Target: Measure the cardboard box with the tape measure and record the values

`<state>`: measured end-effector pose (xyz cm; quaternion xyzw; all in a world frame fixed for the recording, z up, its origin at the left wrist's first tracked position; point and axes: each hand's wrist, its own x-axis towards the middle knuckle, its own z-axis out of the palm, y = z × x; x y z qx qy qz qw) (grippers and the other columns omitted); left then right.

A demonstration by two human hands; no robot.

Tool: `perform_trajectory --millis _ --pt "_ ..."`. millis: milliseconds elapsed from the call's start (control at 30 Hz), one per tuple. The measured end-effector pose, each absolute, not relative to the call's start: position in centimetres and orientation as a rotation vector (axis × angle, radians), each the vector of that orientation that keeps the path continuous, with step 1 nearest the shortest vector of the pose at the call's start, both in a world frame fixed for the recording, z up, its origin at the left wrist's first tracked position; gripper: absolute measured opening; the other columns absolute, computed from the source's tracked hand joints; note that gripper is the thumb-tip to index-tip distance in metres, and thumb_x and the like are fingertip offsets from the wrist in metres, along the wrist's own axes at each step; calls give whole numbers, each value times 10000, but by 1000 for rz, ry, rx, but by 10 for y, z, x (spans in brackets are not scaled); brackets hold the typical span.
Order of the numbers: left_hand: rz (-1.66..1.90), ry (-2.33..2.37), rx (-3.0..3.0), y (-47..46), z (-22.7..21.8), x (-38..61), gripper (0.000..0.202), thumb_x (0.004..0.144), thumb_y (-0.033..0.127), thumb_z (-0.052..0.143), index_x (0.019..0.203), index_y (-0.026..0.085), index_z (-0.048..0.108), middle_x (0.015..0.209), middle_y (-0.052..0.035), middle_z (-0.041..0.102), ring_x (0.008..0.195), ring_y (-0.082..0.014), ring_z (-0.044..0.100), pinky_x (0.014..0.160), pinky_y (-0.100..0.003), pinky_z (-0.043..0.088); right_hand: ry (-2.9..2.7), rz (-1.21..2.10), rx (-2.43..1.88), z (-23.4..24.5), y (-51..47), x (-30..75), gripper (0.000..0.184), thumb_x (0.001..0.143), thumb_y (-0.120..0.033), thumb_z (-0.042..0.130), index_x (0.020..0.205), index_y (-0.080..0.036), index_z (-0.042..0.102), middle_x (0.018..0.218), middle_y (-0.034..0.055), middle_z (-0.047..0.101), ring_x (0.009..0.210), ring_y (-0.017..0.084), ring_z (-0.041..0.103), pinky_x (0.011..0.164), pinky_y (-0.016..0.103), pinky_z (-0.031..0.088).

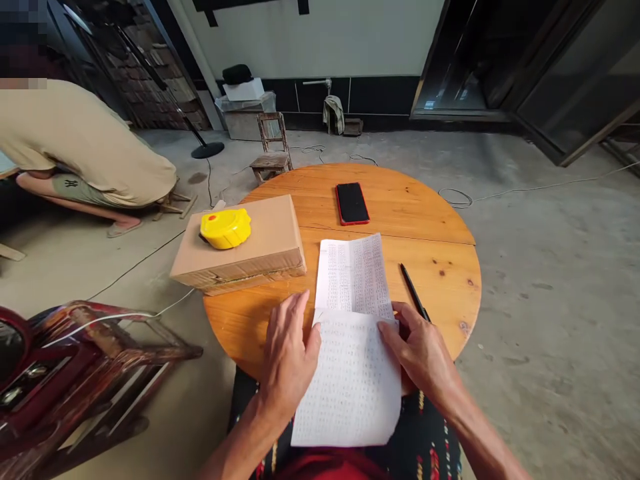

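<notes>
A white sheet of paper (355,380) covered in rows of small writing hangs over the near edge of the round table, towards my lap. Behind it a second written sheet (350,273), with a crease down its middle, lies on the wood; the near sheet overlaps its lower end. My right hand (417,343) pinches the near sheet's upper right edge between thumb and fingers. At the left edge rests my left hand (293,340), fingers stretched out and thumb against the paper's side. A black pen (414,291) lies just beyond my right hand.
On the wooden table (435,227) are a red-edged phone (353,203) and a cardboard box (273,233) with a yellow tape measure (226,228) on top. A person in a beige shirt (85,140) sits at left. A wooden chair (125,360) stands near left, with a cable across it.
</notes>
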<state>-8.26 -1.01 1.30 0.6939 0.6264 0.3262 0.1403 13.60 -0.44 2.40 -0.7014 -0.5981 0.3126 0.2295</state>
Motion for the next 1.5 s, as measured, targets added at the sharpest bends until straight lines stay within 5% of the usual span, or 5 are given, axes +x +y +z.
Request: perform_trajectory --millis 333,867,1000,1200,1500 --pt "566 1492 2533 -45 -1 -52 396 915 205 520 1309 195 557 1471 -87 490 1385 -288 390 1080 -493 419 -1857 714 -2029 36 10 141 279 884 -436 483 850 -227 664 692 26 695 616 201 627 563 294 381" --pt "583 1426 2567 -41 -4 -59 401 927 334 539 1303 195 557 1477 -94 484 1386 -283 399 1121 -470 376 -2548 194 -1683 49 154 104 342 881 -179 508 1193 -129 641 1237 167 653 1160 319 535 943 429 369" --pt "572 1402 2562 -41 -4 -61 404 926 339 542 1302 191 555 1470 -103 491 1387 -284 400 1116 -475 389 -2566 226 -1727 43 173 99 333 851 -247 557 1135 -110 663 1134 207 679 1121 364 542 922 474 334" --pt "575 1401 2526 -42 -5 -62 394 927 324 542 1295 185 553 1467 -109 493 1390 -283 399 1121 -477 390 -2510 551 -1794 52 190 108 124 774 -209 560 780 -192 682 705 37 698 709 200 625 680 304 393" --pt "567 1421 2470 -38 -3 -60 424 917 295 555 1324 176 536 1492 -103 464 1414 -288 359 1154 -477 340 -2224 798 -1799 81 177 131 114 787 -238 570 777 -194 675 672 5 703 663 172 640 574 252 423"
